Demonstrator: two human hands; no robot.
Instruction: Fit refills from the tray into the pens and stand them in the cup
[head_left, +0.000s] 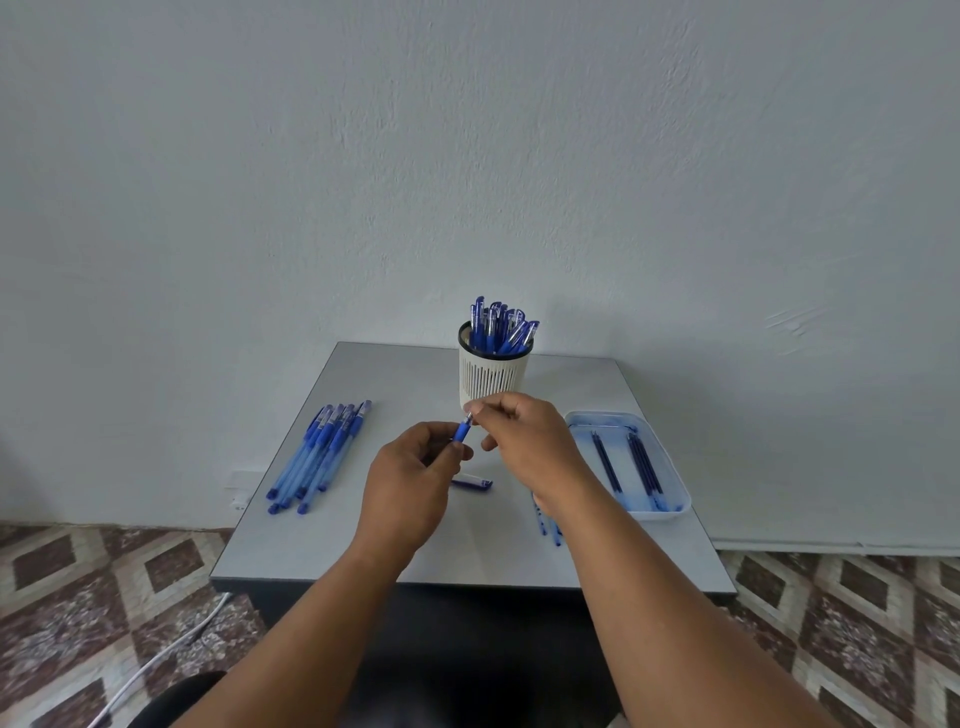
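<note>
Above the table (322, 551), left hand (415, 475) gripping a pen (462, 431), right hand (524, 431) pinching its tip (cup (493, 382) just behind), tray (670, 467) at right.

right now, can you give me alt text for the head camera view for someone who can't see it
Two hands hold a blue pen over a grey table: the left hand grips the barrel, the right hand pinches its tip. Behind stands a white cup of pens, loose pens lie left, a tray of refills right, a cap below.
</note>
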